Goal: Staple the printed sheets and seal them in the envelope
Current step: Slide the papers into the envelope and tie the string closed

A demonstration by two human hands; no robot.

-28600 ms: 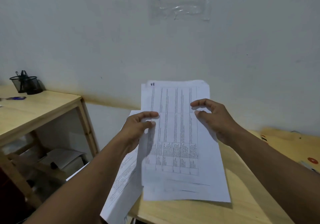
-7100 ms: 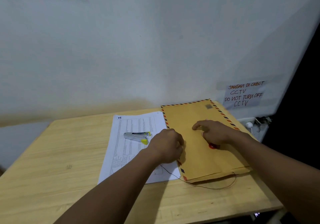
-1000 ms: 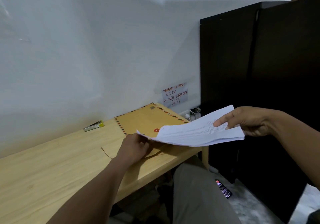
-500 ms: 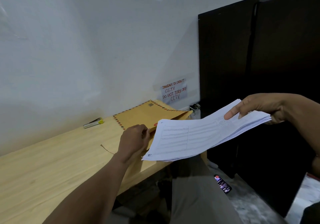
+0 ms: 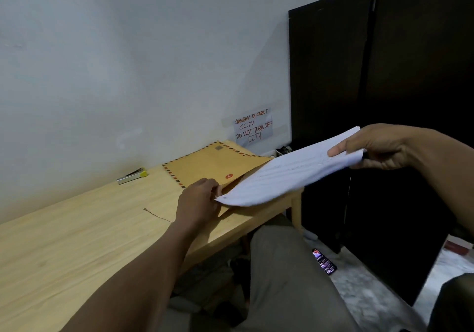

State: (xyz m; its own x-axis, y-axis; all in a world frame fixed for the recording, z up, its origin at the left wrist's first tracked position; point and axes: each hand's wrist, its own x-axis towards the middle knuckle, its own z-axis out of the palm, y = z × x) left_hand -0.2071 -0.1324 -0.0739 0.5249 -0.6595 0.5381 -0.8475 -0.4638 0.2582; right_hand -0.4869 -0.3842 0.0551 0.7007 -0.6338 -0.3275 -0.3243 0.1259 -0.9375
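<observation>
A brown envelope [image 5: 207,163] with a striped airmail border and a red button lies on the wooden table [image 5: 77,242] near the wall. My left hand [image 5: 198,199] pinches the envelope's open near edge and lifts it. My right hand [image 5: 377,149] grips the far end of the stack of printed sheets [image 5: 284,175], held slanted above the table's right end. The stack's low corner sits at the envelope's mouth beside my left fingers. The stapler [image 5: 132,175], silver with a yellow tip, rests by the wall to the left of the envelope.
A thin brown string [image 5: 156,215] lies on the table left of my left hand. A handwritten CCTV note [image 5: 254,126] is taped to the wall. A tall black cabinet [image 5: 372,87] stands right of the table. A phone [image 5: 324,261] lies on the floor beside my leg.
My right hand has lowered and swung the sheets leftward, so the stack's low corner now meets the envelope's mouth. My left hand has stayed on the envelope's edge.
</observation>
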